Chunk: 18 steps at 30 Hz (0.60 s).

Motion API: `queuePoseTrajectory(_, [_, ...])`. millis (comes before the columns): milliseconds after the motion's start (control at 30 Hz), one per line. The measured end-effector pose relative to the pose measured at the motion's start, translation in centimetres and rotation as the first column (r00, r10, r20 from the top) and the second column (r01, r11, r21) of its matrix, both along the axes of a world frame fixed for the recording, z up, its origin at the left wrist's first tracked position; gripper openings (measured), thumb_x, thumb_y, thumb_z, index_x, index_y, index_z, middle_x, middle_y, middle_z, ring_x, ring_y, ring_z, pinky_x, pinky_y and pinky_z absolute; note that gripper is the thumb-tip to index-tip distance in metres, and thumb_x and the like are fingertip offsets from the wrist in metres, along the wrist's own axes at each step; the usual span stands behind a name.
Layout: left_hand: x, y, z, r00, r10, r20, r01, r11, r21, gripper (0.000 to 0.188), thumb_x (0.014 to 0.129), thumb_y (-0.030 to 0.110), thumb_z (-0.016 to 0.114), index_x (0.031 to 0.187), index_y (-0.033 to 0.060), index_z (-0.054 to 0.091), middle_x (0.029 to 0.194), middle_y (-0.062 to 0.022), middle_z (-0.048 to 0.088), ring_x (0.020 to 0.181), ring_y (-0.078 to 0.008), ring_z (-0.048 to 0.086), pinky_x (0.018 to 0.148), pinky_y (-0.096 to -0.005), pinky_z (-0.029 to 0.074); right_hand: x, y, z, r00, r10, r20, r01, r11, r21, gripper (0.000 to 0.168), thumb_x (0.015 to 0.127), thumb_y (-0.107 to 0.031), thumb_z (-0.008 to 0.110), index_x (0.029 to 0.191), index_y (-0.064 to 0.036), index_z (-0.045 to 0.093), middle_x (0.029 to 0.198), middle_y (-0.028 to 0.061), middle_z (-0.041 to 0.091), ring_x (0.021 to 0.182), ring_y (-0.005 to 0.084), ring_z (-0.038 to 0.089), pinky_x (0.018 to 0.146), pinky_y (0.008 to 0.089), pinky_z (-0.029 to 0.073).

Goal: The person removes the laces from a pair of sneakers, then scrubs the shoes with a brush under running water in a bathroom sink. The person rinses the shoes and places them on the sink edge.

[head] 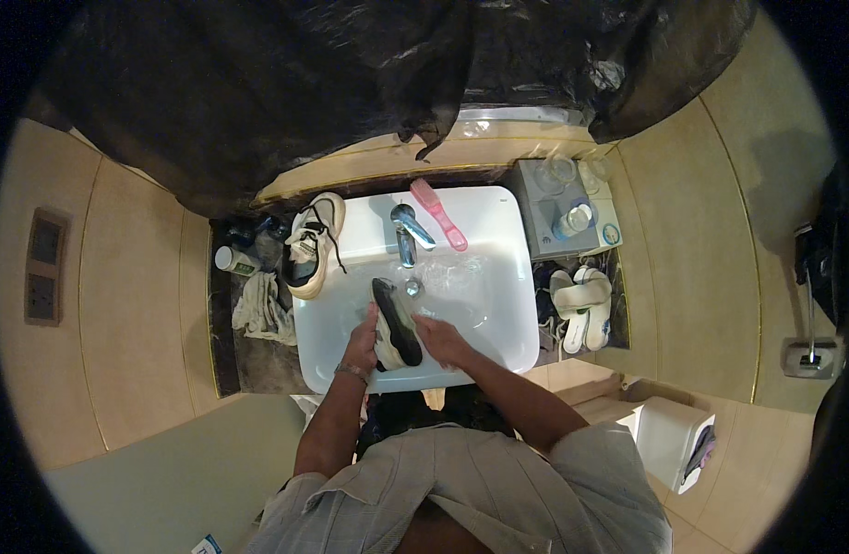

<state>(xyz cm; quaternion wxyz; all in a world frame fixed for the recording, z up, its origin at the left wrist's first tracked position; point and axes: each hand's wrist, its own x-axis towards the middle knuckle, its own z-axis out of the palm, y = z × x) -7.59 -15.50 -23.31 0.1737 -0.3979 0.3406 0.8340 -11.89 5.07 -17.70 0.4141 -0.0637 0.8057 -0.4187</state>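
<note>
Over the front left part of a white washbasin [507, 311], my left hand [362, 343] grips a light shoe with a black-and-pale sole [395, 325] by its left side. The sole faces up towards me, toe and heel pointing to and from the tap. My right hand [442, 341] is at the shoe's right side with its fingertips near the sole's edge; whether it holds anything small is not clear. A chrome tap [412, 228] stands beyond the shoe, and a pink brush [440, 215] lies right of the tap. Some water shows in the basin.
A second light shoe with dark laces [314, 246] rests on the basin's left rim. Left of it are a white container [236, 261] and a crumpled cloth [262, 308]. At right stand a grey box [542, 208] with glassware and a pair of white slippers [585, 311].
</note>
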Motion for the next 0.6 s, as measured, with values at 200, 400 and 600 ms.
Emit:
queuePoseTrajectory(200, [0.9,-0.8,-2.7,0.999,0.022,-0.034,-0.022,1.0,0.013,0.062,0.1,0.056,0.06,0.135,0.0047,0.062,0.128,-0.0105,0.069,0.11,-0.0252,0.068,0.097,-0.0406,0.056,5.0,2.5,1.4,0.994,0.015,-0.106,-0.033,0.986,-0.163,0.047,0.107,-0.03,0.044,0.148,-0.007,0.05,0.106,0.0276,0.07,0.085,0.0363,0.071,0.084,0.0452,0.056])
queuePoseTrajectory(400, [1.0,-2.0,-1.4,0.998,0.028,-0.056,-0.02,0.991,0.135,0.068,0.099,0.058,0.061,0.137,0.0019,0.06,0.129,-0.0114,0.068,0.112,-0.0257,0.068,0.098,-0.0379,0.056,-2.4,-5.7,-4.5,0.982,-0.013,-0.19,0.012,1.0,-0.005,0.04,0.103,-0.022,0.047,0.139,-0.008,0.056,0.106,0.026,0.071,0.093,0.0404,0.07,0.083,0.0495,0.056])
queuePoseTrajectory(600, [1.2,-3.5,-3.6,0.974,-0.222,-0.044,0.168,0.839,-0.517,0.066,0.096,0.042,0.069,0.136,-0.0081,0.054,0.12,-0.0138,0.068,0.107,-0.0244,0.068,0.085,-0.0357,0.058,-2.4,-7.3,-5.7,0.9,0.087,-0.428,-0.012,0.985,0.174,0.038,0.101,-0.02,0.049,0.136,-0.011,0.06,0.105,0.0227,0.072,0.091,0.0342,0.072,0.08,0.0439,0.059])
